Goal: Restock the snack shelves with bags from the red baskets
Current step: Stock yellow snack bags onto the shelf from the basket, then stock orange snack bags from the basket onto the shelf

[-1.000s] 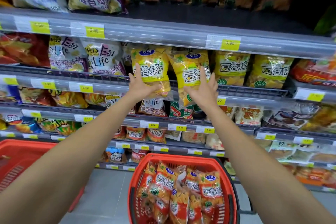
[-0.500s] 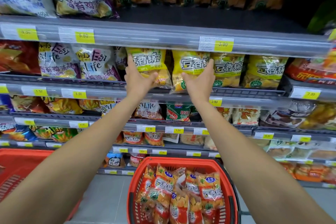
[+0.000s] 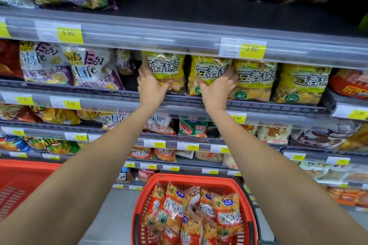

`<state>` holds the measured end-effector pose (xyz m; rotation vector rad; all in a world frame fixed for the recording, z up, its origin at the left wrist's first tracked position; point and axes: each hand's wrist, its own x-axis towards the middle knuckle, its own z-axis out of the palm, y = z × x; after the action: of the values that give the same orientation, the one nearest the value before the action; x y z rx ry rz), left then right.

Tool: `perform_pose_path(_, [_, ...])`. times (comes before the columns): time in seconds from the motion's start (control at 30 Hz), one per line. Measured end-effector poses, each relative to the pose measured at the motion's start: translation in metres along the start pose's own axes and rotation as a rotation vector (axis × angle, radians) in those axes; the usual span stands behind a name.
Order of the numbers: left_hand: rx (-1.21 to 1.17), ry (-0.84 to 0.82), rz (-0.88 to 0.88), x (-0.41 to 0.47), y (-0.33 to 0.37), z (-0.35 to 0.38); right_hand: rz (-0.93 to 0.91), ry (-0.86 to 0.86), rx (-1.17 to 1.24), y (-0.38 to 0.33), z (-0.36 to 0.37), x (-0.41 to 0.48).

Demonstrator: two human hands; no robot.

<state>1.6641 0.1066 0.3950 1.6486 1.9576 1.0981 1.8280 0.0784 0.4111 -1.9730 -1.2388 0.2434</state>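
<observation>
1. Yellow bag (image 3: 165, 69) and second yellow bag (image 3: 207, 73), shiny and puffy with bold lettering, stand upright at the shelf (image 3: 185, 99) front beside matching ones
2. Left hand (image 3: 150, 87) grips the first and right hand (image 3: 218, 90) the second, thumbs across the fronts
3. Placing step, I judge; next, seat both, let go, reach to the red basket (image 3: 191, 177)

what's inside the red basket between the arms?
The red basket holds a heap of orange-red snack bags, upright and leaning. Its floor and anything under them is covered; its near end runs out of frame.
</observation>
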Motion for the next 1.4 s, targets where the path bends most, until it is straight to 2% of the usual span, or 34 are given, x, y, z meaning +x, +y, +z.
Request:
perform_pose_path(0.07, [0.056,-0.009,0.021,0.0,0.001,-0.001,0.021,-0.04,-0.113,0.004,0.012,0.007])
perform_pose_path(0.17, [0.091,-0.117,-0.025,0.004,-0.004,-0.006,0.034,-0.06,-0.193,0.007,0.015,0.007])
perform_pose_path(0.23, [0.098,-0.171,-0.055,0.003,-0.007,-0.011,0.026,-0.092,-0.172,0.003,0.007,0.0])
perform_pose_path(0.4, [0.177,-0.172,-0.02,-0.008,-0.002,-0.02,-0.054,-0.167,-0.094,0.005,-0.005,-0.006])
perform_pose_path(0.7, [0.009,-0.217,-0.029,-0.061,-0.014,-0.019,-0.081,-0.305,0.112,0.027,-0.025,-0.043])
perform_pose_path(0.83, [-0.08,-0.333,-0.09,-0.102,-0.02,-0.012,-0.068,-0.326,0.118,0.046,-0.034,-0.074])
perform_pose_path(1.0, [-0.077,-0.48,-0.117,-0.157,-0.045,0.0,0.021,-0.386,0.139,0.08,-0.046,-0.115])
perform_pose_path(1.3, [0.02,-0.78,-0.264,-0.242,-0.111,0.035,0.3,-0.495,0.097,0.177,-0.045,-0.188])
perform_pose_path(1.4, [0.071,-0.827,-0.312,-0.269,-0.136,0.051,0.409,-0.527,0.074,0.211,-0.038,-0.212])
